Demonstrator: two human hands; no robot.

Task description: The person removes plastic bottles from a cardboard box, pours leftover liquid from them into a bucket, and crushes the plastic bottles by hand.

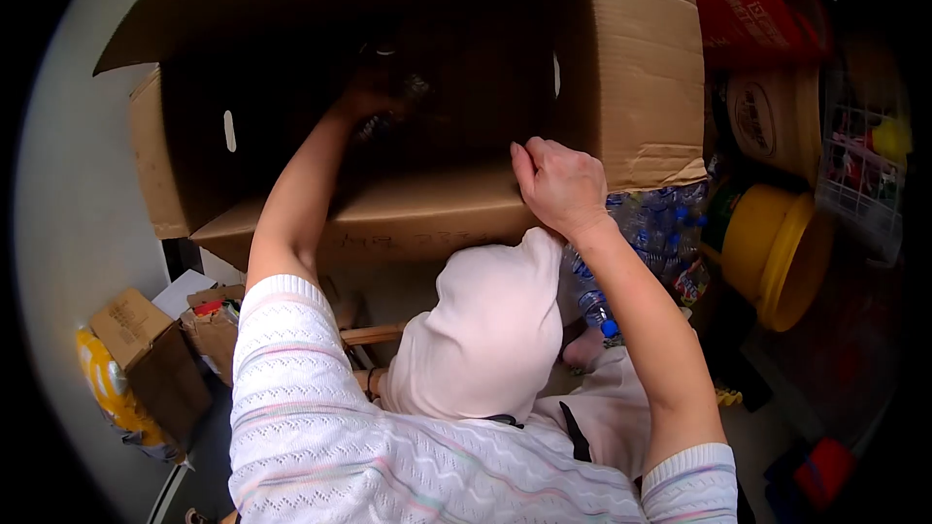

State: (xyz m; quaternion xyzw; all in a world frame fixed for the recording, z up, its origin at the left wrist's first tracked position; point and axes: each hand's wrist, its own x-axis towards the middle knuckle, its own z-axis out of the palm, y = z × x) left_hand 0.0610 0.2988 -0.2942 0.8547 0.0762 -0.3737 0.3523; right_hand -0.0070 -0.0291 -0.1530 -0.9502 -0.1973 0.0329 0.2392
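Note:
A large open cardboard box (pixel 650 68) is tilted toward me, its inside in deep shadow. My left hand (pixel 367 102) reaches down into it, closed around what looks like a clear plastic bottle (pixel 416 87); the dimness blurs its outline and my fingertips. At the box's near right edge, my right hand (pixel 563 184) is closed, with its fingers curled over the cardboard rim. Faint handwriting marks the front flap (pixel 388 233) below my left forearm. Clear plastic bottles (pixel 655 233) with blue caps lie beneath my right wrist.
A yellow bucket (pixel 777 252) lies on its side at right, below a red box (pixel 748 0) and near a clear plastic crate (pixel 864 160). Smaller cartons (pixel 136 330) stand at lower left beside the wall. My knee (pixel 490 320) is just under the box.

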